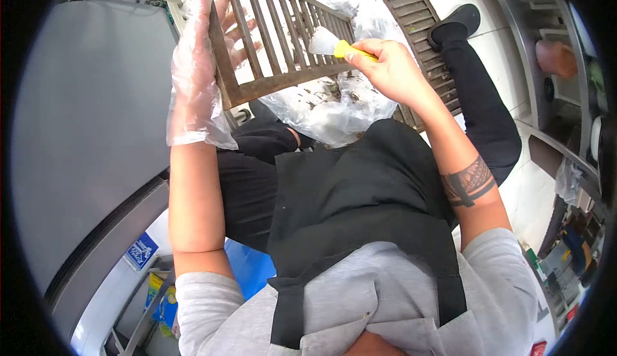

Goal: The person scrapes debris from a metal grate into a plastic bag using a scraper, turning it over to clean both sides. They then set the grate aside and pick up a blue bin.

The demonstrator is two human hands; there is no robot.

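My left hand (pixel 204 47), in a loose clear plastic glove, grips the left edge of a rusty metal grate (pixel 276 35) and holds it tilted over my lap. My right hand (pixel 389 67), bare, is closed on the yellow handle of a small brush (pixel 334 46); its pale bristles rest against the grate's bars. Under the grate lies a clear plastic bag (pixel 334 108) with dark crumbs of debris in it, spread on my black apron.
A second slatted grate (pixel 411 9) lies on the white floor ahead, by my black shoe (pixel 456 22). A large grey appliance panel (pixel 83 118) fills the left. Blue container (pixel 247 266) sits below my left arm. Metal counter edges and clutter run along the right.
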